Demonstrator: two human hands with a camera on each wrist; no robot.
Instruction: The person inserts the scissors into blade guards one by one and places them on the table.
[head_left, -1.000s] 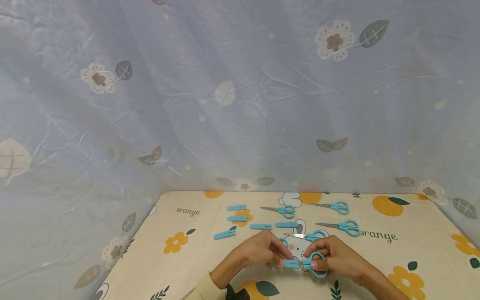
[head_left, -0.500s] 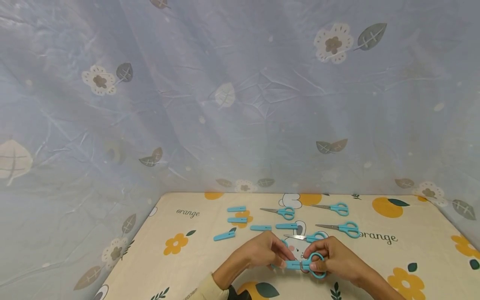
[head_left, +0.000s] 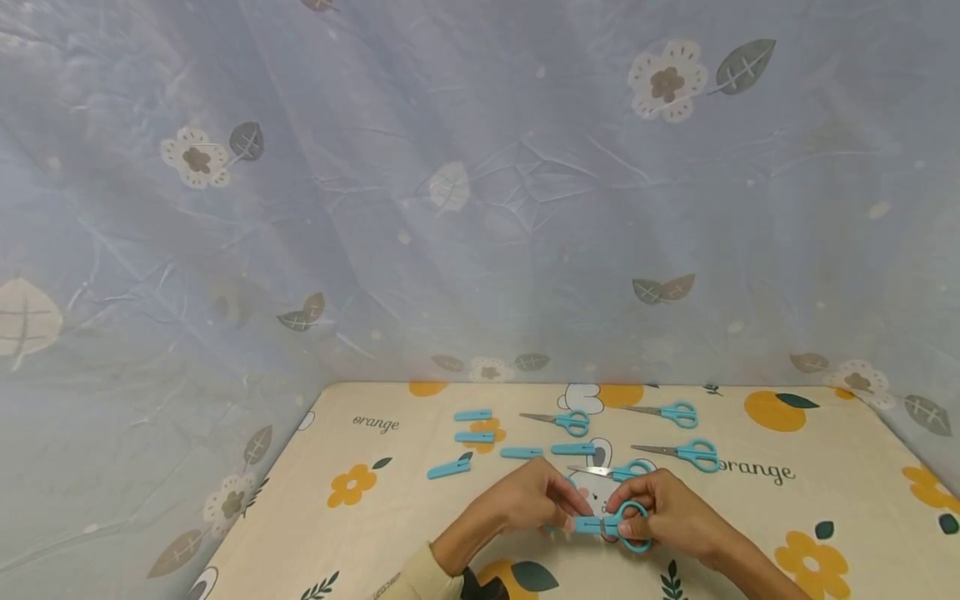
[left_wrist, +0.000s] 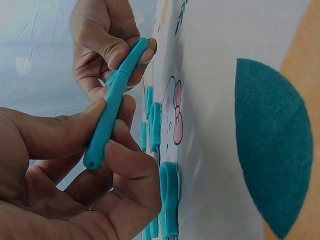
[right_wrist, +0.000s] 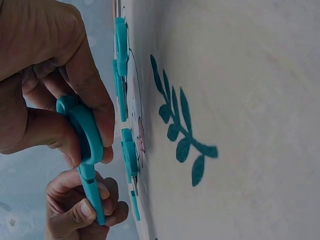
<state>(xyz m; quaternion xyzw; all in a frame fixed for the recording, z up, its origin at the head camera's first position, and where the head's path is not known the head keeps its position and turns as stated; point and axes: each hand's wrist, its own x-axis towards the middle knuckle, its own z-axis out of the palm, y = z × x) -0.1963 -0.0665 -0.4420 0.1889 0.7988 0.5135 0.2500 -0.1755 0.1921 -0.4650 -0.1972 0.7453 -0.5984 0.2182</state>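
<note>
In the head view my left hand (head_left: 528, 500) pinches a light-blue blade cover (head_left: 588, 525) between thumb and fingers. My right hand (head_left: 678, 517) holds a pair of scissors (head_left: 612, 525) by its blue handle loops. The blades sit inside the cover, with only a thin strip of metal showing between cover and handle. From the left wrist view, the cover (left_wrist: 107, 122) and handle form one nearly continuous line, thumb on one side and fingers on the other. In the right wrist view the thumb and fingers clasp the handle loops (right_wrist: 87, 132). Both hands are just above the cloth.
Behind the hands lie several uncovered scissors (head_left: 697, 456) with blue handles, blades pointing left. One more is partly hidden by the left hand. Several loose blue blade covers (head_left: 448, 469) rest to the left on the patterned tablecloth (head_left: 405, 517). A grey floral curtain (head_left: 480, 250) rises behind.
The blades have gone deeper into the cover as the left hand brought it rightward; the metal gap has narrowed to a thin strip. The right hand has hardly moved.
</note>
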